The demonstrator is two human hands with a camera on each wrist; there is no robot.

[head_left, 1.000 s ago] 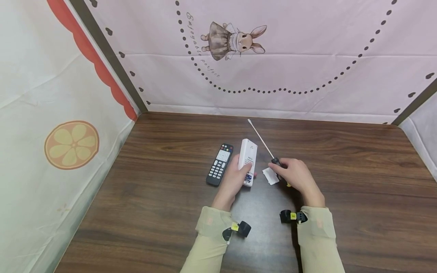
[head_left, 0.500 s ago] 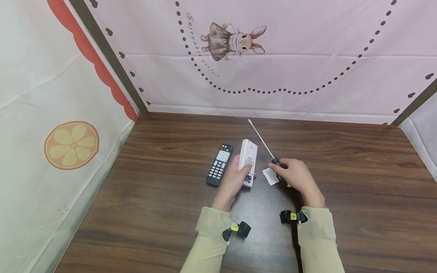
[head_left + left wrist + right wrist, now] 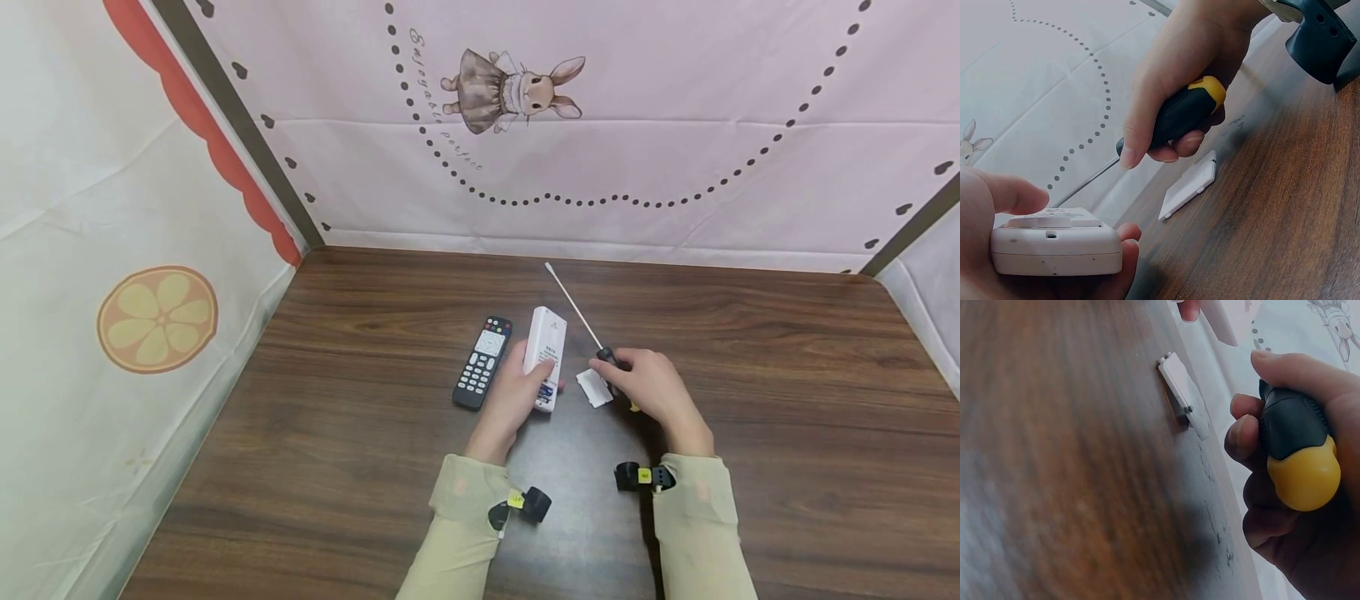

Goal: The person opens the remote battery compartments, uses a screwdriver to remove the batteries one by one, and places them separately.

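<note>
My left hand (image 3: 513,393) grips a white remote control (image 3: 547,346), its thumb over the printed back. In the left wrist view the remote's near end (image 3: 1057,250) faces the camera. My right hand (image 3: 660,390) holds a screwdriver (image 3: 576,308) by its black and yellow handle (image 3: 1186,114); the long shaft points away to the upper left. Between the hands a small white battery cover (image 3: 595,388) lies on the table, apart from both. The right wrist view shows the handle's yellow end (image 3: 1305,478) with fingers curled round it.
A black remote control (image 3: 483,362) lies buttons up just left of the left hand. The wooden table (image 3: 360,467) meets a printed cloth backdrop (image 3: 637,142) at the back, and a white cloth (image 3: 165,208) hangs on the left.
Hardly anything differs. The white remote in my left hand has shifted very slightly down and right; the right hand and screwdriver stay in place.
</note>
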